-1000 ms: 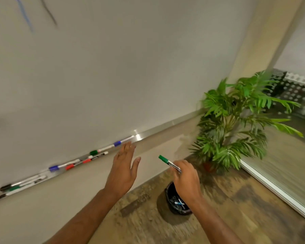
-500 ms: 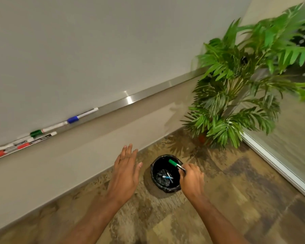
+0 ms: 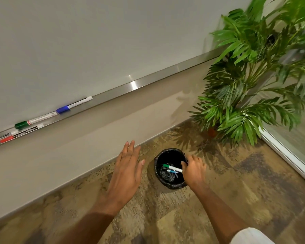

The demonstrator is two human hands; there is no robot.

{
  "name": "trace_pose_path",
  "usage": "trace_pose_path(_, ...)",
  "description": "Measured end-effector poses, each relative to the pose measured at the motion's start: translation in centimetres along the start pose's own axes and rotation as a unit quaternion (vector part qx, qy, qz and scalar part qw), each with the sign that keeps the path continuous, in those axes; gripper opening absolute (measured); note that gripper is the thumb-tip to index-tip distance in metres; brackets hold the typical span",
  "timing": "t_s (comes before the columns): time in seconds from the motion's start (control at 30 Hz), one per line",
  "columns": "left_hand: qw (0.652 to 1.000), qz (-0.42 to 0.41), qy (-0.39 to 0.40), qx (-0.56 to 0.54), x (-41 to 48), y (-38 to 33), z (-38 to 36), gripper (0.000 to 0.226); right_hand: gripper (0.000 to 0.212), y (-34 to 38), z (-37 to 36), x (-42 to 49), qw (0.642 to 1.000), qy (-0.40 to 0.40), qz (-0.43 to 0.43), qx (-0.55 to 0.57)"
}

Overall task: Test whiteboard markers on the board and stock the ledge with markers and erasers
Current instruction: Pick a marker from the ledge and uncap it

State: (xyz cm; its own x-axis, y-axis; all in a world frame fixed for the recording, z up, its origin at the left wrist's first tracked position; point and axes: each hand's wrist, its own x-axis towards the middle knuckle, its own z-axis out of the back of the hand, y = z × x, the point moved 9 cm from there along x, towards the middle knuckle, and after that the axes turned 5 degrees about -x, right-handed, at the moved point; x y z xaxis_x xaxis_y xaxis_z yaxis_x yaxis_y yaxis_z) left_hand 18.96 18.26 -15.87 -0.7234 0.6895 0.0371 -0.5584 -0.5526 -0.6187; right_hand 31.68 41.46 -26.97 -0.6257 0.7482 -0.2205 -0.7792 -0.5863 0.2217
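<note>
**Green marker at the bin**

The left hand (image 3: pixel 126 173) hovers flat above the floor, fingers straight, holding nothing. The right hand (image 3: pixel 194 170) curls over the rim of the black bin (image 3: pixel 173 185). Its fingertips are at the white tail of a green-capped marker (image 3: pixel 172 168) inside the bin's mouth; I cannot tell whether they pinch it or are clear of it. A blue-marked pen (image 3: pixel 172 172) lies deeper inside. The marker looks light, stiff and smooth, and likely to roll. A pinch at mid-barrel should suit it better than the cap, which may pull off. Farther off, capped markers (image 3: pixel 72 105) lie along the ledge (image 3: pixel 148 81) under the whiteboard (image 3: pixel 95 41).
</note>
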Motion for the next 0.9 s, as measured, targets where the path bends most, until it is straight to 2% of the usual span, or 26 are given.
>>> trace_pose_path(0.2, 1.000, 0.008, -0.003, -0.013, -0.5, -0.7, 1.7, 0.060, 0.030, 1.9, 3.1, -2.2, 0.994, -0.058, 0.026, 0.085)
trace_pose_path(0.4, 0.999, 0.003, -0.041, -0.014, -1.7, -2.5, 6.7, 0.061, 0.019, 7.5, 8.7, -6.6, 0.976, -0.112, 0.106, 0.150)
trace_pose_path(0.53, 0.996, 0.013, -0.091, -0.004, -3.0, -2.4, 13.0, 0.053, 0.017, 14.8, 12.7, -9.9, 0.954, -0.140, 0.182, 0.193)
trace_pose_path(0.63, 0.992, 0.031, -0.122, 0.012, -3.9, -1.3, 17.9, 0.055, 0.023, 21.3, 15.3, -12.5, 0.931, -0.157, 0.251, 0.213)
trace_pose_path(0.77, 0.983, 0.056, -0.175, 0.029, -7.1, 3.0, 25.8, 0.062, 0.032, 31.7, 17.6, -16.7, 0.900, -0.157, 0.320, 0.251)
trace_pose_path(0.9, 0.970, 0.070, -0.226, 0.057, -10.9, 9.2, 33.5, 0.058, 0.035, 41.9, 17.7, -21.3, 0.871, -0.156, 0.390, 0.255)
